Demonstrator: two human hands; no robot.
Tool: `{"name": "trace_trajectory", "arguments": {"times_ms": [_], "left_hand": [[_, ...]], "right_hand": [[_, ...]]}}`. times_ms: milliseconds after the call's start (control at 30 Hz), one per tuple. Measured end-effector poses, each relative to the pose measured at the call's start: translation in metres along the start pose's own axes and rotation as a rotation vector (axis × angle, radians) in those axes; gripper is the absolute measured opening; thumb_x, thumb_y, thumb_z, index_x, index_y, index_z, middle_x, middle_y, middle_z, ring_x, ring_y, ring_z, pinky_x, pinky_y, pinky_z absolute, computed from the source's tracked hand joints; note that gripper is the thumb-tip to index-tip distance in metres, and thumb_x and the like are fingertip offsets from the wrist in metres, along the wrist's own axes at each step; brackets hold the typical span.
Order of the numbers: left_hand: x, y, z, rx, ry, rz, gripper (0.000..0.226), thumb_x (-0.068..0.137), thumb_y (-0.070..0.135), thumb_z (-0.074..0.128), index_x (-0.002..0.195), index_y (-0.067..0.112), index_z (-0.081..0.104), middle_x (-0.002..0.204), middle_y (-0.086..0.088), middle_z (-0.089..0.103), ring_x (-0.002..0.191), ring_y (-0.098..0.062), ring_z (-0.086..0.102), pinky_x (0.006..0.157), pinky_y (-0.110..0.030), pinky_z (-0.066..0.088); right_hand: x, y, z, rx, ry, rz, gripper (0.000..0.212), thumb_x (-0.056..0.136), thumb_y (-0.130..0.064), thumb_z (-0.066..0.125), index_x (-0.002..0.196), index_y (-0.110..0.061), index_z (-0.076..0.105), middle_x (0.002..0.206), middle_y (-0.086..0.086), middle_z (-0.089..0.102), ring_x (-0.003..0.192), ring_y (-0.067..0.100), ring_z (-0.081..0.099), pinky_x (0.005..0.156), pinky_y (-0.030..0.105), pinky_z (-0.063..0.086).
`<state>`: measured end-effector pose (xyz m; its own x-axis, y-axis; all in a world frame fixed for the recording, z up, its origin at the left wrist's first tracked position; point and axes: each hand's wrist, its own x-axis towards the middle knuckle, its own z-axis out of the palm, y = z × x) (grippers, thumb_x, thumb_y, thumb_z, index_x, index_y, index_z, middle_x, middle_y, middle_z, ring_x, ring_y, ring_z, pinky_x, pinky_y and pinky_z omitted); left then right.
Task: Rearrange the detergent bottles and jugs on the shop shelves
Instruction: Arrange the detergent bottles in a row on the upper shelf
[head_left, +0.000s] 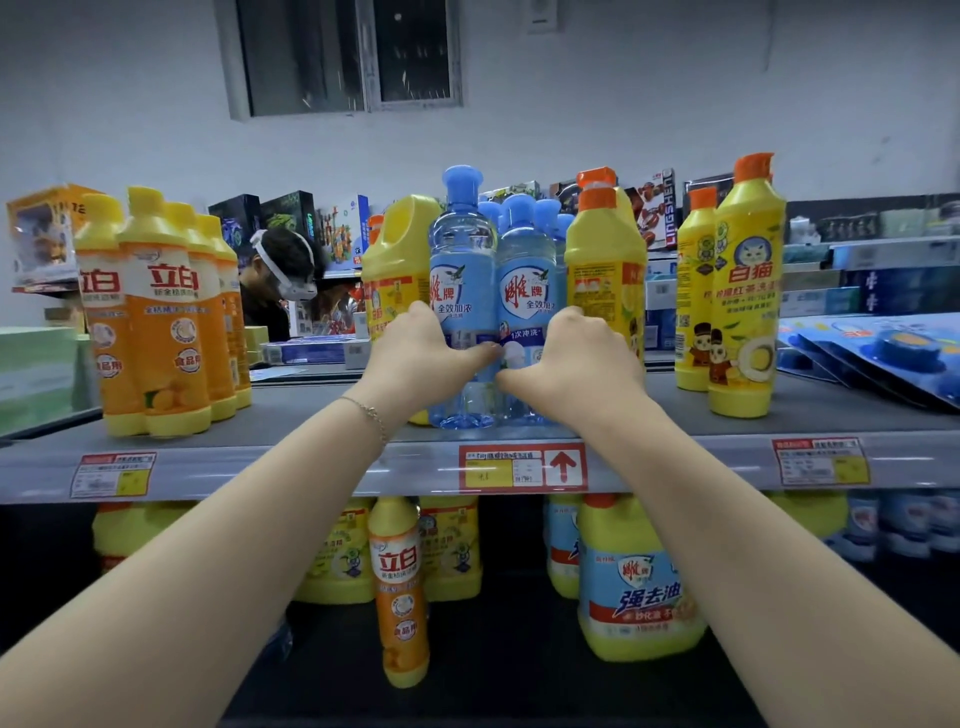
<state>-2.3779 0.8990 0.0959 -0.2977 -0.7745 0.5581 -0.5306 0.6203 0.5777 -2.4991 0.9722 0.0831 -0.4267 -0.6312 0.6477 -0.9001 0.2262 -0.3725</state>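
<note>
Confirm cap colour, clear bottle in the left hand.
Light blue cap on the clear bottle, head view.

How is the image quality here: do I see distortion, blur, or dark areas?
Head view: the wide lens stretches the forearms toward the lower corners; the blue bottles gripped by the left hand and right hand are sharp; the print on the middle price tag is blurred; the lower shelf lies in shadow.

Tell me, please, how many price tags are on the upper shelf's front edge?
3 price tags: left, centre, right; the forearms may hide others.
</note>
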Motion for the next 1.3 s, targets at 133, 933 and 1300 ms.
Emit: {"name": "trace_trajectory", "arguments": {"times_ms": [133, 933, 1300], "left_hand": [[0.000, -0.001, -0.003, -0.066, -0.137, -0.069, 0.063, 0.067, 0.021, 0.084, 0.115, 0.012, 0.045, 0.108, -0.004, 0.060, 0.094, -0.019, 0.060, 0.070, -0.028, 0.049], [-0.016, 0.002, 0.022, 0.123, 0.081, 0.002, 0.076, 0.074, 0.032, 0.081, 0.126, 0.002, 0.033, 0.126, -0.014, 0.040, 0.115, -0.032, 0.048, 0.083, -0.032, 0.039], [-0.024, -0.013, 0.031, 0.132, 0.266, 0.104, 0.083, 0.067, 0.057, 0.076, 0.118, 0.006, 0.036, 0.113, -0.008, 0.044, 0.100, -0.026, 0.050, 0.072, -0.040, 0.046]], "right_hand": [[-0.001, 0.002, 0.001, 0.048, -0.033, -0.012, 0.062, 0.072, -0.050, 0.073, 0.097, -0.009, 0.034, 0.087, 0.002, 0.046, 0.080, 0.023, 0.049, 0.060, 0.030, 0.039], [-0.020, 0.011, 0.026, 0.074, 0.130, -0.054, 0.073, 0.080, -0.040, 0.073, 0.129, -0.003, 0.033, 0.120, 0.014, 0.054, 0.106, 0.033, 0.060, 0.075, 0.037, 0.049], [-0.016, 0.055, 0.005, 0.196, 0.288, -0.071, 0.044, 0.089, -0.035, 0.061, 0.120, -0.011, 0.042, 0.103, 0.005, 0.056, 0.082, 0.023, 0.056, 0.062, 0.032, 0.043]]}}
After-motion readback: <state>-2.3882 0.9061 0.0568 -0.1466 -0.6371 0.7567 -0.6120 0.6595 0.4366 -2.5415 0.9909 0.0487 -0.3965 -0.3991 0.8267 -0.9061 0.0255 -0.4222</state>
